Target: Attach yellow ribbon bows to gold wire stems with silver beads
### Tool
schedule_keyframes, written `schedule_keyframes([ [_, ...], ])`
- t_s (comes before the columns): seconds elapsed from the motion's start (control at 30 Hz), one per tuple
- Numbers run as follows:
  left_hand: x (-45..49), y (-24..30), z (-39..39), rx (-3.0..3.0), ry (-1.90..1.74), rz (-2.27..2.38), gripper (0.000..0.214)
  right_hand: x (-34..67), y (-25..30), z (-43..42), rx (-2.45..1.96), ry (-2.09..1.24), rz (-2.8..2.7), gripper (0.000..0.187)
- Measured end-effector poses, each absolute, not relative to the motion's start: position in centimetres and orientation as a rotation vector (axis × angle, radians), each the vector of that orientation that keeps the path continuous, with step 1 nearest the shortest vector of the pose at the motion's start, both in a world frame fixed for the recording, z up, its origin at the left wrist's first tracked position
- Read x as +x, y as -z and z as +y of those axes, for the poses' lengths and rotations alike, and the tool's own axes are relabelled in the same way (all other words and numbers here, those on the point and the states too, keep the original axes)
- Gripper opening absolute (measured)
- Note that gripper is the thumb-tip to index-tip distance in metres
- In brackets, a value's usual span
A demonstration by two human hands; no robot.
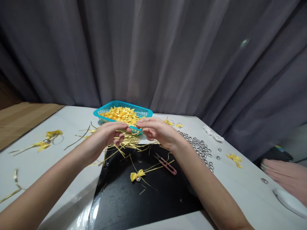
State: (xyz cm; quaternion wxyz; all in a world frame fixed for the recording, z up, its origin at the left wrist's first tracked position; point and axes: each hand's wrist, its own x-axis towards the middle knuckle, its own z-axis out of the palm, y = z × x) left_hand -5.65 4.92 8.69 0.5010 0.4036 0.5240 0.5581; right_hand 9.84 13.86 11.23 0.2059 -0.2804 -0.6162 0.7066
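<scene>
Both hands are raised above the far edge of a black mat (pixel 124 198), fingertips almost meeting. A thin gold twist tie (pixel 132 125) runs between them. My left hand (pixel 105 136) pinches one end between thumb and fingers, and my right hand (pixel 158 130) pinches the other. Just beneath lies a pile of gold twist ties (pixel 128 140). Nearer me on the mat is a yellow ribbon bow (pixel 137 175) with a small silver bell (pixel 138 180) and loose gold ties. A pair of pink-handled thread snips (pixel 166 164) rests to its right.
Behind the hands stands a blue basket (pixel 146 112) full of yellow bows (pixel 122 114). Many silver bells (pixel 201 148) are scattered right of the mat. Finished-looking bows (pixel 43 145) lie at left. A white computer mouse (pixel 289 202) and a person's pink clothing (pixel 285 175) are far right.
</scene>
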Motion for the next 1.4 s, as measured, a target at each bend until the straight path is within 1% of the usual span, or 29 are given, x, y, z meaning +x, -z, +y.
schedule_keyframes([
  [0.17, -6.0, -9.1, 4.8, 0.796, -1.3, 1.171, 0.015, 9.8, -10.9, 14.5, -0.834, -2.226, -1.59, 0.018],
  [0.27, -6.0, -9.0, 4.9, 0.824, -1.275, 1.258, 0.016, 9.6, -10.7, 14.6, -0.87, -2.276, -1.58, 0.015],
  [0.43, -5.6, -8.6, 4.8, 1.051, -1.167, 1.434, 0.029, 9.4, -10.4, 14.5, -0.853, -2.194, -1.686, 0.013],
  [0.57, -5.6, -8.1, 4.8, 1.104, -1.175, 1.453, 0.026, 9.4, -10.3, 14.4, -0.814, -2.166, -1.803, 0.011],
  [0.77, -5.8, -8.0, 4.9, 1.107, -1.163, 1.453, 0.019, 9.5, -10.5, 14.2, -0.874, -2.049, -1.893, 0.014],
  [0.9, -5.9, -8.3, 4.9, 1.099, -1.156, 1.451, 0.019, 9.7, -10.6, 14.6, -0.843, -2.016, -1.945, 0.015],
  [1.17, -6.0, -8.2, 4.9, 1.062, -1.164, 1.485, 0.021, 10.0, -10.6, 14.9, -0.815, -2.022, -1.969, 0.009],
  [1.3, -6.1, -8.4, 4.7, 1.133, -1.115, 1.477, 0.017, 10.1, -10.9, 14.7, -0.829, -2.012, -2.004, 0.007],
  [1.4, -6.0, -8.8, 4.5, 1.199, -1.072, 1.453, 0.022, 10.3, -11.0, 14.8, -0.848, -1.962, -2.067, 0.008],
])
